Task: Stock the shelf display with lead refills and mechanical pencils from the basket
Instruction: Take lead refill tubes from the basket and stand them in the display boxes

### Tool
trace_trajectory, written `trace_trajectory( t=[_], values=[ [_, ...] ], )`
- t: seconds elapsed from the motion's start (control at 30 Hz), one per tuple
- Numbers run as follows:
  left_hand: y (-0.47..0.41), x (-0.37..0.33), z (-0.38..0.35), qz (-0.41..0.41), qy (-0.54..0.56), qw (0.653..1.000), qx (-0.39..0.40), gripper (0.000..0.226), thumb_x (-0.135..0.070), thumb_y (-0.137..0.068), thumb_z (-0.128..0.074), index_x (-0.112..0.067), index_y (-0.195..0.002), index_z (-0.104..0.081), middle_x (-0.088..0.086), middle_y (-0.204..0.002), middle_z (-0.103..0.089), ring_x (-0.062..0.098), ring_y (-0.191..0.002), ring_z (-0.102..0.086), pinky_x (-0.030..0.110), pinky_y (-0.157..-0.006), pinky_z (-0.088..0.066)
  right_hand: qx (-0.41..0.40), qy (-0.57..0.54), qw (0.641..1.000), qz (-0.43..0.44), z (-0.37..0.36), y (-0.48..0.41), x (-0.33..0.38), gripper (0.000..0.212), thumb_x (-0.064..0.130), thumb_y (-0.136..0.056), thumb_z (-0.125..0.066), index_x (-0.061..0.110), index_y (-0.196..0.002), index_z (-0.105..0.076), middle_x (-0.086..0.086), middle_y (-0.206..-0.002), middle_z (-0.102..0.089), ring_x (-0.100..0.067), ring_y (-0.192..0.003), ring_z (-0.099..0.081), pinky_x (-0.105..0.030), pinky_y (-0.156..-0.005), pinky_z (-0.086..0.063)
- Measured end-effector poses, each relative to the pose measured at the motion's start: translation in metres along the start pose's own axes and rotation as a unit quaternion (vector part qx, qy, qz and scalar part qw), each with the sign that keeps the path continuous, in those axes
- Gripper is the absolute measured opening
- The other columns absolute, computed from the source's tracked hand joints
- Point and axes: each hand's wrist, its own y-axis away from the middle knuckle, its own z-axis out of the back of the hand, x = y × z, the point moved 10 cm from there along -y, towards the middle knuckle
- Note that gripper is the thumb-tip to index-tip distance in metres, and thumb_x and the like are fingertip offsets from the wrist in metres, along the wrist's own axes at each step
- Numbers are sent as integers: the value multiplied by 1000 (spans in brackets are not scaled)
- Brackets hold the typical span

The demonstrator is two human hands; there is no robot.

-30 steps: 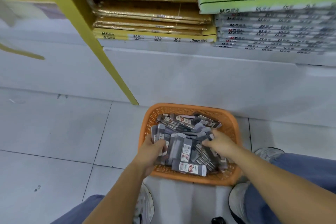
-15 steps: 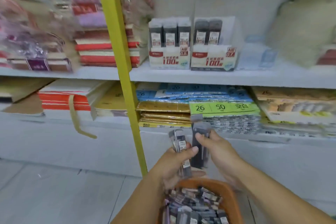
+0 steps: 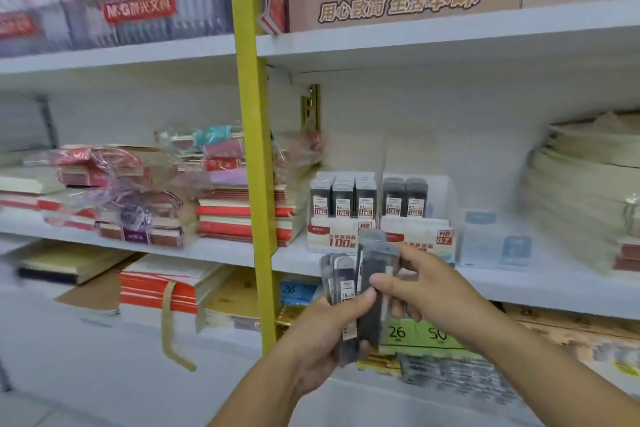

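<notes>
**Head view of a stationery shelf.** Far left, wrapped notebooks (image 3: 117, 198) lie stacked on the middle shelf (image 3: 540, 284). Below them sits a red pad (image 3: 156, 291) with a tan strap hanging over its front edge. A yellow post (image 3: 254, 149) stands upright between the bays.

Just right of the post, the left display (image 3: 341, 222) stands on the shelf with three rows of refill cases upright in it. In front of and below it, the left hand (image 3: 322, 340) grips a few packs (image 3: 341, 274) upright, with the thumb pressed across their labelled faces and the fingers curled round their lower ends.

The right hand (image 3: 436, 291) pinches a dark pack (image 3: 369, 319) between thumb and fingers. This pack stands upright, touching the packs in the left hand and overlapping their right side. Behind the right hand, the right display (image 3: 415, 222) holds two rows of cases set to its left side.

A green label (image 3: 415, 334) marked 26 and 50 shows below the hands. Far right, a paper stack (image 3: 581, 208) rests on the same shelf. Motion blur makes the fine print unreadable.
</notes>
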Motion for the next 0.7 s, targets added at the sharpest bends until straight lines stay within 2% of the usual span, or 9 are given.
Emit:
trace_trajectory(
  t=[0.07,0.13,0.27,0.33,0.47,0.5,0.57,0.63,0.7],
  values=[
    [-7,1,1,1,11,1000,-2,43,-34,-76,-77,-18,-115,-73,15,-110,-76,30,-89,-73,34,-62,-59,-24,-35,999,7,13,-5,-3,43,19,-88,-70,51,-114,-57,7,-92,-73,-18,-54,-65,-24,-43,-42],
    [-14,1,1,-8,7,1000,-11,47,-34,-80,-73,-16,-122,-67,20,-115,-74,35,-99,-73,41,-70,-61,-33,-57,998,12,20,-9,-7,52,15,-87,-71,54,-116,-52,6,-95,-74,-24,-52,-66,-26,-40,-42],
    [-20,-12,9,-52,6,997,-48,40,-32,-72,-79,-17,-109,-74,20,-105,-76,31,-83,-76,41,-68,-61,-30,-90,995,20,26,-15,-6,36,13,-90,-66,44,-105,-57,-3,-77,-72,-27,-56,-65,-29,-50,-52],
    [-21,-19,12,-67,10,996,-60,33,-28,-76,-80,-15,-106,-73,21,-101,-76,32,-80,-76,39,-64,-61,-40,-108,993,16,32,-16,-6,25,18,-92,-64,41,-100,-61,-3,-81,-70,-26,-61,-67,-30,-58,-54],
    [-20,-27,12,-83,15,994,-75,37,-34,-63,-84,-19,-96,-77,18,-96,-77,31,-76,-75,36,-60,-59,-29,-118,992,21,35,-16,-1,22,15,-92,-63,37,-98,-66,1,-91,-71,-25,-57,-65,-26,-49,-49],
    [-20,-27,9,-81,7,994,-69,34,-36,-64,-83,-22,-94,-78,19,-96,-77,30,-76,-74,36,-61,-59,-25,-116,993,24,35,-17,0,24,13,-92,-63,36,-98,-67,0,-92,-72,-25,-57,-65,-25,-48,-48],
    [-21,-23,6,-71,0,996,-61,24,-34,-78,-78,-21,-98,-76,19,-95,-78,28,-81,-76,35,-63,-59,-21,-127,991,28,32,-18,2,23,12,-93,-61,34,-97,-67,-2,-91,-72,-25,-62,-66,-26,-54,-51],
    [-23,-18,9,-64,9,995,-73,21,-27,-90,-72,-18,-109,-71,16,-94,-78,28,-86,-77,34,-62,-60,-25,-124,992,30,31,-19,2,16,19,-95,-59,33,-92,-66,-8,-89,-70,-24,-69,-65,-29,-64,-50],
    [-23,-18,13,-63,19,994,-83,22,-22,-92,-71,-15,-112,-68,16,-94,-79,29,-88,-77,34,-60,-60,-41,-96,994,28,32,-20,1,16,25,-97,-55,34,-88,-65,-9,-88,-70,-20,-72,-64,-31,-70,-50]
  ],
)
